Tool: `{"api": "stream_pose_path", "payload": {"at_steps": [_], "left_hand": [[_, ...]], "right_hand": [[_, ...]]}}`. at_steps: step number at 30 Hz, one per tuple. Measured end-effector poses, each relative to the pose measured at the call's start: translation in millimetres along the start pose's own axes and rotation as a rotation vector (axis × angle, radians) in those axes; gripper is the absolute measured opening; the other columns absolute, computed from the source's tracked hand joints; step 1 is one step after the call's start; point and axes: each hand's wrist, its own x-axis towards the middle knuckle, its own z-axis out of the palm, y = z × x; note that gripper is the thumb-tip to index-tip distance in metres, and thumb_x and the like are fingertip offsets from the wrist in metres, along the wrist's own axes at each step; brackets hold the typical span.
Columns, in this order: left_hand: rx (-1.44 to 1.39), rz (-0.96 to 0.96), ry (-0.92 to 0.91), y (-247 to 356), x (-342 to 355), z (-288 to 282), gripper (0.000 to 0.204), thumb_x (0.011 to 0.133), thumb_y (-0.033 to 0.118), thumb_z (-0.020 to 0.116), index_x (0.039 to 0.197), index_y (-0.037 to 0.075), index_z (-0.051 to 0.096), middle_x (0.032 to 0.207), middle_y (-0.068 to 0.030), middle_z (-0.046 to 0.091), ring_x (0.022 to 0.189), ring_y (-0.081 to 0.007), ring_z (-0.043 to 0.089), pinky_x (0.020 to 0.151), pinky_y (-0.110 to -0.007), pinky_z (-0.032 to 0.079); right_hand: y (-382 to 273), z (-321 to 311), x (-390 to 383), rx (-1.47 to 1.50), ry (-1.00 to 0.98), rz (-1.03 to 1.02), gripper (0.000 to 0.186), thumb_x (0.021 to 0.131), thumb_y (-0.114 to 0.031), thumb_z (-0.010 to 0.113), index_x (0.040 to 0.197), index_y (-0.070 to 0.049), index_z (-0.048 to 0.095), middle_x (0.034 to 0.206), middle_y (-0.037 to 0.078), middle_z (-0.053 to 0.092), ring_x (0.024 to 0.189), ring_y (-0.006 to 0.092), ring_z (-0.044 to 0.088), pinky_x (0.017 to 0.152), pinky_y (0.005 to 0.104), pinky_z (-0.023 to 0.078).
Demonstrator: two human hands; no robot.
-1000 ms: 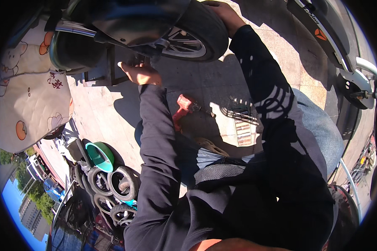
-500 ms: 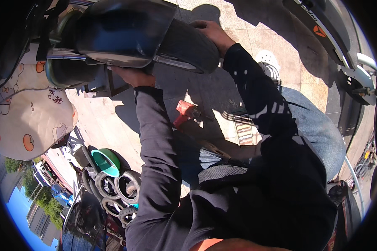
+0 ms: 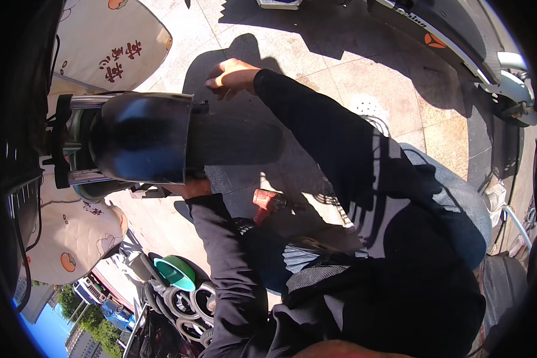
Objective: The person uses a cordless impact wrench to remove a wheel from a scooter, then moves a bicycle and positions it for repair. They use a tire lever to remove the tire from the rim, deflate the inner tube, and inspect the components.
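The front wheel of a scooter, its black tyre (image 3: 238, 140) pointing right, sits under a glossy black mudguard (image 3: 143, 137) between silver fork legs (image 3: 89, 177). At the near side of the wheel, my left hand (image 3: 192, 188) reaches in by the mudguard's lower edge; its fingers are hidden there. My right hand (image 3: 232, 76) is off the tyre, in the air beyond the wheel's far side. Its fingers are loosely bent and hold nothing that I can see. On the paving near the wheel lies a red power tool (image 3: 267, 204), partly in shadow.
A cream patterned cover (image 3: 89, 230) hangs at the left on both sides of the fork. Lower left are a green basin (image 3: 176, 272) and several old tyres (image 3: 179, 302). Another black and white scooter (image 3: 435, 39) stands at the upper right. My white shoe (image 3: 370, 110) is on the paving.
The wheel has swung round from its slanted position to point straight right. My right hand has let go of the tyre and lifted away past it. My left hand stays beside the wheel.
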Motion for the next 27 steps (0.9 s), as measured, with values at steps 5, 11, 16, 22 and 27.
{"api": "stream_pose_path", "payload": {"at_steps": [5,11,16,22,27], "left_hand": [[-0.013,-0.097,0.042,12,-20,11,0.063,0.099,0.05,0.048,0.132,-0.003,0.054,0.131,-0.0197,0.058,0.118,-0.0299,0.057,0.104,-0.042,0.047],[-0.055,-0.118,0.007,4,-22,12,0.061,0.1,0.049,0.049,0.133,-0.001,0.055,0.132,-0.019,0.058,0.119,-0.0307,0.057,0.104,-0.043,0.047],[-0.048,-0.11,-0.025,5,-21,6,0.059,0.1,0.048,0.05,0.134,0.0,0.055,0.134,-0.0184,0.057,0.119,-0.0314,0.058,0.105,-0.044,0.047],[-0.054,-0.084,-0.129,-3,-19,4,0.057,0.101,0.047,0.051,0.135,0.002,0.055,0.135,-0.0176,0.057,0.119,-0.0322,0.058,0.105,-0.045,0.047],[0.278,0.401,-0.607,-26,-4,-24,0.056,0.101,0.046,0.051,0.136,0.003,0.056,0.137,-0.017,0.057,0.12,-0.0329,0.058,0.106,-0.046,0.047]], "right_hand": [[4,10,20,-0.077,-0.169,-0.004,0.039,0.097,-0.024,0.066,0.126,0.001,0.064,0.104,0.014,0.072,0.089,0.0211,0.073,0.077,0.0333,0.062],[13,-8,18,-0.137,-0.25,-0.041,0.039,0.095,-0.026,0.068,0.123,0.002,0.065,0.105,0.013,0.071,0.085,0.0193,0.07,0.077,0.0317,0.057],[0,-3,1,-0.122,-0.218,-0.064,0.036,0.097,-0.025,0.065,0.12,0.003,0.066,0.102,0.012,0.071,0.083,0.0186,0.069,0.076,0.0327,0.055],[-6,-2,6,-0.314,-0.19,-0.096,0.035,0.097,-0.026,0.065,0.118,0.002,0.066,0.092,0.012,0.071,0.076,0.0182,0.068,0.073,0.0331,0.054],[-4,10,-15,-0.327,-0.089,-0.114,0.034,0.097,-0.027,0.065,0.115,0.001,0.065,0.089,0.013,0.071,0.074,0.0178,0.069,0.073,0.0348,0.054]]}}
